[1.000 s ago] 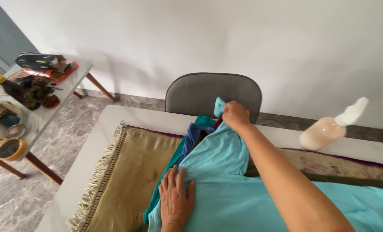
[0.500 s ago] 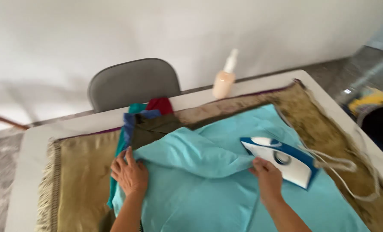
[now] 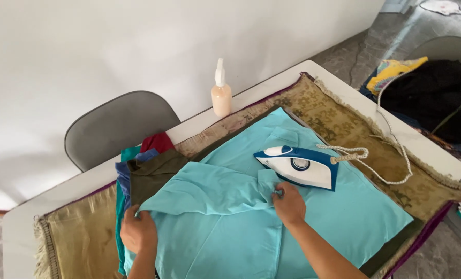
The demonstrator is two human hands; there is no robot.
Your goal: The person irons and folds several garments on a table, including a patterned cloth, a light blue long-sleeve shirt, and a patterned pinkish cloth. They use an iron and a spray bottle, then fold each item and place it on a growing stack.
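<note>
Both hands lay on a turquoise cloth (image 3: 251, 217) spread over a padded table.

The cloth stretched between the hands, its folded flap running from the left hand (image 3: 137, 233) across to the right hand (image 3: 289, 202), with an iron (image 3: 300, 166) just beyond the right. Under it lay a gold mat (image 3: 80, 240) on a white table (image 3: 18, 227); folded clothes (image 3: 142, 168) sat at the left, a grey chair (image 3: 117, 126) and spray bottle (image 3: 221, 93) behind, against a white wall. The left hand gripped the cloth's edge with curled fingers; the right pinched a fold.
</note>
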